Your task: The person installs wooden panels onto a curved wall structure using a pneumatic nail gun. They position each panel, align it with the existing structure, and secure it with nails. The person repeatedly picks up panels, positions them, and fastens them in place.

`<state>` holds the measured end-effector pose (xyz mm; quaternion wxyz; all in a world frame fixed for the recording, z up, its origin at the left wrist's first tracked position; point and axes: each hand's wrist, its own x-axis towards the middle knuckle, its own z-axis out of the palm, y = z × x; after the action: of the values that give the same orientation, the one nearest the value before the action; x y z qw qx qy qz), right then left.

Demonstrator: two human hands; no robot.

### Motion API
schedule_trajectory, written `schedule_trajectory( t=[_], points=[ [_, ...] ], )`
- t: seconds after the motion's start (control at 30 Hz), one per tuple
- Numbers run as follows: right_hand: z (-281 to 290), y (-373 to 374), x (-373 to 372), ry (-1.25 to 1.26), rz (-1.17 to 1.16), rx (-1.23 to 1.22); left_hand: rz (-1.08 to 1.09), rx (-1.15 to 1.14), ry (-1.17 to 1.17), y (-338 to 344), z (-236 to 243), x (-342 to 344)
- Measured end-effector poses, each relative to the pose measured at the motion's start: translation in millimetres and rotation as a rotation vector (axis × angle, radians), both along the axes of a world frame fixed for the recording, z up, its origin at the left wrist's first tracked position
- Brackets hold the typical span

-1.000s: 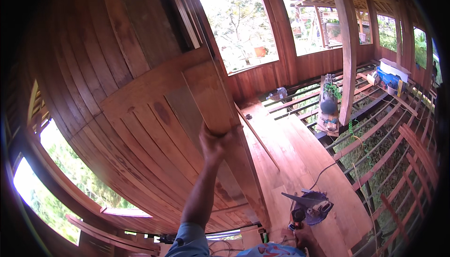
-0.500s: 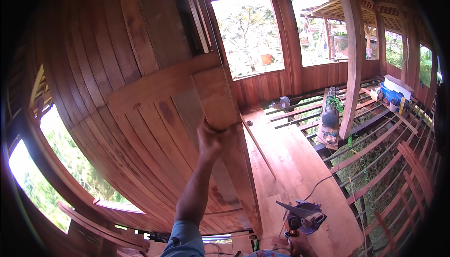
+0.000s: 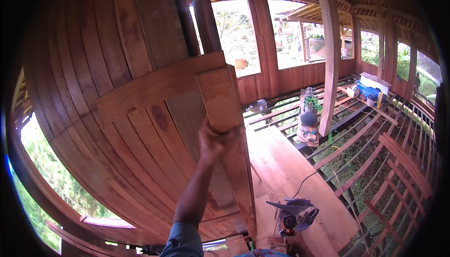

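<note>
My left hand point(image 3: 214, 141) is raised and closed around the lower end of a short wooden board point(image 3: 219, 100). It presses the board flat against the upright edge plank point(image 3: 234, 163) of a large wood-plank panel point(image 3: 140, 135). A curved-looking cross plank point(image 3: 161, 86) meets that board near its top. Low in the view, my right hand point(image 3: 295, 244) grips what looks like an orange-and-black drill point(image 3: 288, 224), seen from behind; its tip is hard to make out. Just beyond the drill, a handsaw point(image 3: 290, 207) lies across a purple basin point(image 3: 307, 217) on the floorboards.
Floorboards point(image 3: 286, 163) end at open joists point(image 3: 356, 149) on the right, with ground visible below. A compressor point(image 3: 308, 119) with a green hose stands by a post point(image 3: 330, 69). A blue-and-white box point(image 3: 372, 88) sits farther back. Cables cross the floor.
My view has turned, so the windows, post and floor items appear farther left. My left hand stays on the board, and my right hand keeps the drill low by the basin.
</note>
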<state>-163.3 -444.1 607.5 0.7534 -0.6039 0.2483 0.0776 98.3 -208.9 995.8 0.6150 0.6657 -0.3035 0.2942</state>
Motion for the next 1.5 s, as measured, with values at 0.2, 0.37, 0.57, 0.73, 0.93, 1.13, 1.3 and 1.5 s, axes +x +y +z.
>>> schedule_trajectory(
  t=[0.2, 0.37, 0.57, 0.73, 0.93, 1.13, 1.3, 1.5],
  points=[
    [5.5, 8.1, 0.2, 0.075, 0.054, -0.056, -0.024, 0.012, 0.087, -0.3, 4.6, -10.8],
    [3.0, 7.0, 5.1, 0.114, 0.034, -0.024, -0.038, 0.004, 0.057, -0.3, 8.0, -13.1],
    [-13.4, 3.2, 6.1, 0.091, -0.006, -0.020, -0.036, 0.036, 0.094, -0.1, 11.8, -14.8],
    [-20.3, 2.9, 4.3, 0.076, 0.000, -0.040, -0.057, 0.019, 0.142, -0.6, 12.0, -15.0],
    [-0.7, 9.4, 0.1, 0.095, -0.002, 0.045, -0.053, 0.028, 0.086, 0.5, 8.9, -12.1],
    [0.6, 8.3, 5.6, 0.002, 0.000, -0.091, -0.207, -0.045, 0.176, 1.2, 11.6, -15.4],
    [-15.3, -18.7, 6.6, -0.539, 0.463, -1.022, -0.101, -0.011, 0.138, 0.2, 10.1, -13.3],
    [-47.4, -14.1, 10.2, -0.334, 0.173, -0.530, -0.085, 0.008, 0.113, 1.1, 9.4, -11.4]
  ],
)
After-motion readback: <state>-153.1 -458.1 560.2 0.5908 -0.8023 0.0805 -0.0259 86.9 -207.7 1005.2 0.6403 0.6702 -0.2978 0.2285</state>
